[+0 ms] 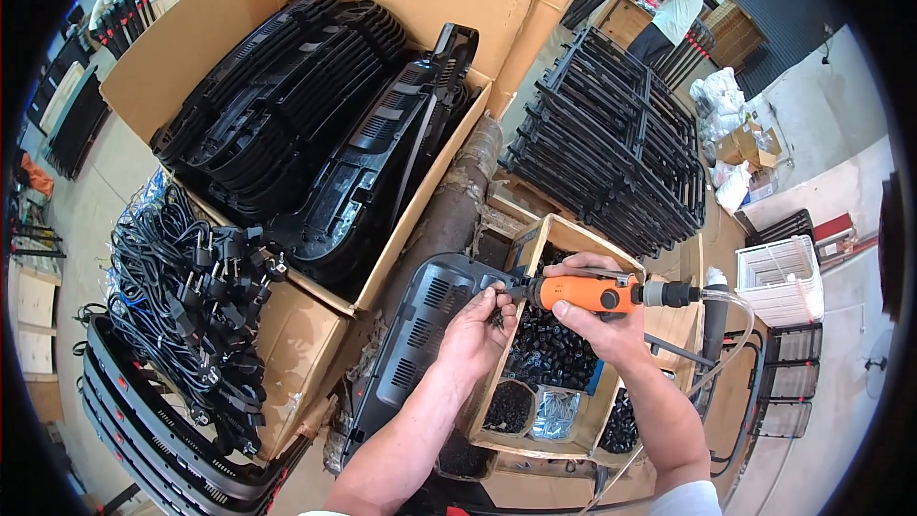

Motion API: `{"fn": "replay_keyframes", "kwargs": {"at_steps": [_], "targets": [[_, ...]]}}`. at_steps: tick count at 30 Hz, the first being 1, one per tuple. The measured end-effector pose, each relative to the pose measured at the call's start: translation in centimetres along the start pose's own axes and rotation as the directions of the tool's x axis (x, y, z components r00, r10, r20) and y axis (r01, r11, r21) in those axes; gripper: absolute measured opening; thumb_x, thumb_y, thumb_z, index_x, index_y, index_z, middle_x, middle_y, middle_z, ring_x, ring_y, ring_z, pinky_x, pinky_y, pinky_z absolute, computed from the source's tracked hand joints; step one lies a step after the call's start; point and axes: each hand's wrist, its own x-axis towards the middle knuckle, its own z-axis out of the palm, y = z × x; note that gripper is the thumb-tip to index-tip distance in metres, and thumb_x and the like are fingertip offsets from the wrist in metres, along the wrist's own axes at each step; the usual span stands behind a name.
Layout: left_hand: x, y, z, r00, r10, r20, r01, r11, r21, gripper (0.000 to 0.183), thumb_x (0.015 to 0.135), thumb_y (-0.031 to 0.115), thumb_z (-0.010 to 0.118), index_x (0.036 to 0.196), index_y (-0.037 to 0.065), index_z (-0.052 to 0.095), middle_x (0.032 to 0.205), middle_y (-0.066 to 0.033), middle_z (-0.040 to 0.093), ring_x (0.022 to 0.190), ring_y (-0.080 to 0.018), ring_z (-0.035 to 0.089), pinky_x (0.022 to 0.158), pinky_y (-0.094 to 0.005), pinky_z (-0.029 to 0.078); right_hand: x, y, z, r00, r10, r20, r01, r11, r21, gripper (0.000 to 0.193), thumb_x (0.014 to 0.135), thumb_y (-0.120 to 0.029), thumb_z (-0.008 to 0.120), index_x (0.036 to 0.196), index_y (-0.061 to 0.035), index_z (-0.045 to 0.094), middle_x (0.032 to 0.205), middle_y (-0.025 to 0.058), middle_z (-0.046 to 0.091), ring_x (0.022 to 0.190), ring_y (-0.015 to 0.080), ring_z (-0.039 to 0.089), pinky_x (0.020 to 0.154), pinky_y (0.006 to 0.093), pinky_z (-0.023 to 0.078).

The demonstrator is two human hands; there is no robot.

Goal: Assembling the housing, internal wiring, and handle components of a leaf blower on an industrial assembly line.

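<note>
My right hand [613, 333] is wrapped around an orange air screwdriver [587, 294], held level with its bit end toward the left. A clear hose [735, 302] runs from its back end. At the bit end, my left hand [470, 333] is closed in a pinch, with small dark screws [497, 321] showing at its fingers. Under and beside the left hand lies a black plastic cover [409, 344] with rows of vent slots. Whether a screw sits on the bit is hidden by the fingers.
A wooden parts box [583, 444] holds black fittings, dark screws and silver pins. Behind stands a cardboard box [425, 215] of black covers. Power cords [196, 296] are heaped at left, above curved black parts [158, 420]. Black frames [611, 134] are stacked far right; a person [676, 14] stands beyond.
</note>
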Motion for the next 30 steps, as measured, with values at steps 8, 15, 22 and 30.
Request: {"fn": "replay_keyframes", "kwargs": {"at_steps": [8,15,22,30], "targets": [[1.4,0.5,-0.8,0.999,-0.003,0.053,0.010,0.993,-0.118,0.024,0.111,0.024,0.061,0.123,0.004,0.064,0.092,-0.0018,0.063,0.079,-0.0135,0.061,0.074,-0.0243,0.057,2.1,0.2,1.8,1.000,0.000,0.024,0.000,1.000,-0.007,0.055,0.089,-0.003,0.082,0.136,0.0016,0.055,0.130,0.0181,0.071,0.124,0.0227,0.067,0.110,0.0393,0.054],[-1.5,-0.5,0.4,0.988,0.117,-0.102,-0.095,0.975,0.201,0.027,0.112,0.021,0.057,0.130,0.001,0.063,0.098,-0.0035,0.064,0.083,-0.0132,0.062,0.077,-0.0266,0.058,5.9,2.3,3.1,0.998,-0.059,0.022,0.059,0.998,-0.002,0.049,0.087,-0.001,0.082,0.131,0.0023,0.060,0.126,0.0139,0.071,0.120,0.0199,0.068,0.108,0.0363,0.055],[-2.8,-0.2,-0.5,0.982,0.140,-0.126,-0.109,0.969,0.223,0.026,0.112,0.018,0.058,0.129,0.000,0.064,0.105,-0.0066,0.069,0.088,-0.0157,0.066,0.081,-0.0286,0.061,7.4,3.7,4.2,0.992,-0.084,0.090,0.091,0.993,-0.074,0.046,0.088,-0.006,0.084,0.127,0.0022,0.062,0.121,0.0131,0.073,0.116,0.0202,0.069,0.104,0.0375,0.057],[-3.5,0.9,-1.2,0.974,0.161,-0.159,-0.120,0.963,0.241,0.027,0.110,0.028,0.062,0.118,0.003,0.068,0.093,-0.0022,0.068,0.080,-0.0153,0.065,0.072,-0.0293,0.059,8.2,3.3,5.2,0.979,-0.114,0.170,0.153,0.960,-0.234,0.032,0.083,-0.010,0.084,0.110,-0.0018,0.069,0.110,0.0078,0.074,0.101,0.0164,0.071,0.092,0.0349,0.057]]}}
